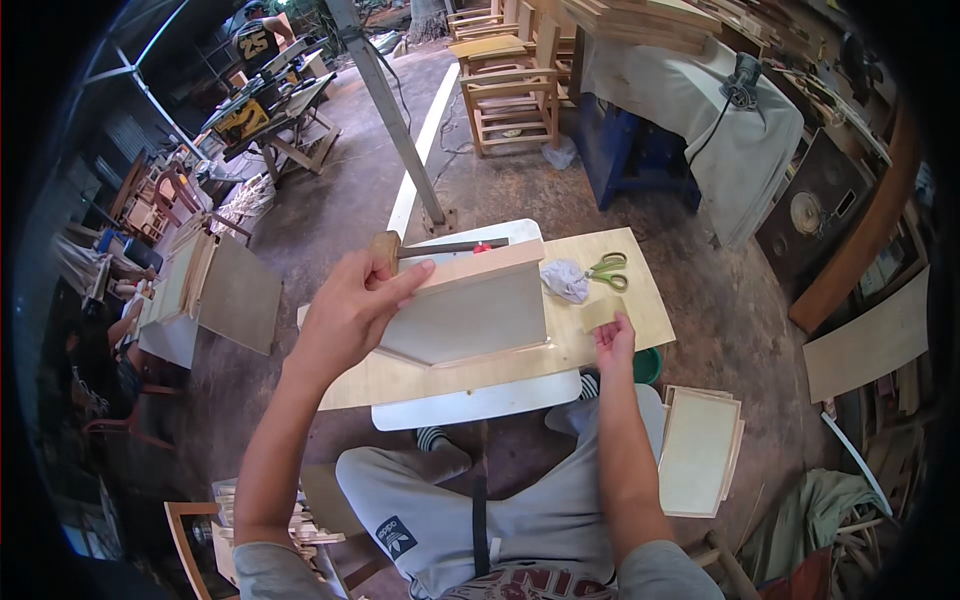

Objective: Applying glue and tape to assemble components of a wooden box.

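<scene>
A pale wooden panel with a raised rim [475, 315] stands tilted on a plywood board [640, 270] in front of me. My left hand [350, 305] is closed over the upper left part of its rim, thumb lying along the top edge. To the right of the panel, my right hand [614, 340] pinches a small yellowish piece that looks like sandpaper [600, 313], held apart from the panel. Behind the panel lies a long dark bar with a wooden handle [455, 247], partly hidden. Green-handled scissors [608, 272] rest beside a crumpled white plastic bag [566, 281].
Beneath the plywood is a white table [470, 397]. A green bowl [649, 366] and stacked panels [697, 450] sit at my right. A metal post [392, 115], wooden chairs [510, 95] and a cloth-covered bench [660, 90] stand farther off. Another person [258, 38] is at far left.
</scene>
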Demonstrator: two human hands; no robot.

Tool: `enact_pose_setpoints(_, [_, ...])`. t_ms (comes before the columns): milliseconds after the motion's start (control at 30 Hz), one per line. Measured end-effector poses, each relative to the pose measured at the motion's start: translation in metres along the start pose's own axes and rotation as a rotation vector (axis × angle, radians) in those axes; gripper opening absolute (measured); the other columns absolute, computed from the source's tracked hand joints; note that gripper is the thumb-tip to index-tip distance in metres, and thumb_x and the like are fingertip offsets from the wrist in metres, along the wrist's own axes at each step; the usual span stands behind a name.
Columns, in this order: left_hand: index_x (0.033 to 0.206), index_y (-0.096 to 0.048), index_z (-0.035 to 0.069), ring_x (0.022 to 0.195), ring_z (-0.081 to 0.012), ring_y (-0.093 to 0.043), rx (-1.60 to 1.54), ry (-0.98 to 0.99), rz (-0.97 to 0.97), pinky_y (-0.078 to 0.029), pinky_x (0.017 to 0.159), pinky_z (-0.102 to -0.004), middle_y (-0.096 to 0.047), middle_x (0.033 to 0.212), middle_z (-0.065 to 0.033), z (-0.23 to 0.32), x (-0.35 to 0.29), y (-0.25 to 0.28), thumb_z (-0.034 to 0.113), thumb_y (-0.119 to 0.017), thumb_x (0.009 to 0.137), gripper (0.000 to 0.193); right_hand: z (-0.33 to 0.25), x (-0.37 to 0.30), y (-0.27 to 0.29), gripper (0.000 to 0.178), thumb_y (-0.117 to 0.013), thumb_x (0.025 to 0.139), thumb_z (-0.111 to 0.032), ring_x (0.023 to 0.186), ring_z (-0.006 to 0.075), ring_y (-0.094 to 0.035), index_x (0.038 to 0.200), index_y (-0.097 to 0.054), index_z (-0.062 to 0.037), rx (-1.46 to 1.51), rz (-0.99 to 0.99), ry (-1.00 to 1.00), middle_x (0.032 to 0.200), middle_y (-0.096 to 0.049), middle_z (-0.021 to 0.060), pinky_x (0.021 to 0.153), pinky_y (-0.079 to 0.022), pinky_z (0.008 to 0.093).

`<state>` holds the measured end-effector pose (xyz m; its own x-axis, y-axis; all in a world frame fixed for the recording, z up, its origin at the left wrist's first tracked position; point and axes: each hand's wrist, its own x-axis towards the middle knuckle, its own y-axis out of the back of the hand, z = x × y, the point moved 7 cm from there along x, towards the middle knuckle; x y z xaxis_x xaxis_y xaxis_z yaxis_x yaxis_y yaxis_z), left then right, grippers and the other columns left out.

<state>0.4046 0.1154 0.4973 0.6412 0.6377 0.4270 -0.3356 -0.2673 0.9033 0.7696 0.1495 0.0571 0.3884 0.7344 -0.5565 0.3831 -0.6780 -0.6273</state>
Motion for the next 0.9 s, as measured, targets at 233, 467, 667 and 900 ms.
enact_pose_setpoints(233, [0.130,-0.072,0.016,0.090,-0.0291,-0.060,-0.184,0.040,0.057,-0.049,0.081,-0.0378,-0.060,0.103,-0.0132,0.023,0.018,-0.020,0.003,-0.067,0.088,0.044,-0.002,-0.005,0.001,0.012,-0.069,0.093,-0.022,0.064,0.0097,-0.057,0.096,-0.062,-0.0135,-0.057,0.061,0.112,0.079,-0.062,-0.0031,0.056,-0.043,0.0249])
enact_pose_setpoints(467, [0.125,-0.074,0.013,0.092,-0.0286,-0.065,-0.260,0.179,0.018,-0.053,0.082,-0.0366,-0.066,0.105,-0.0123,0.010,0.040,-0.033,0.007,-0.065,0.090,0.037,-0.015,0.025,0.013,0.018,-0.069,0.094,-0.021,0.067,0.0128,-0.061,0.106,-0.063,-0.0090,0.035,0.217,0.112,0.084,-0.066,0.0005,0.056,-0.045,0.0267])
enact_pose_setpoints(667, [0.124,-0.074,0.008,0.096,-0.0298,-0.068,-0.300,0.202,0.001,-0.053,0.086,-0.0354,-0.068,0.108,-0.0151,0.007,0.045,-0.039,0.006,-0.063,0.091,0.035,-0.077,0.091,0.044,0.023,-0.061,0.098,-0.015,0.098,0.0285,-0.072,0.115,-0.065,-0.0012,0.392,0.063,0.077,0.110,-0.072,0.0130,0.087,-0.060,0.0428])
enact_pose_setpoints(900, [0.125,-0.073,0.003,0.098,-0.0308,-0.068,-0.287,0.211,-0.028,-0.053,0.085,-0.0363,-0.068,0.109,-0.0185,0.006,0.049,-0.044,0.006,-0.061,0.093,0.034,-0.156,0.136,0.094,0.028,-0.053,0.101,-0.013,0.115,0.0362,-0.066,0.122,-0.060,0.0046,0.274,0.270,0.067,0.123,-0.068,0.0164,0.101,-0.055,0.0551])
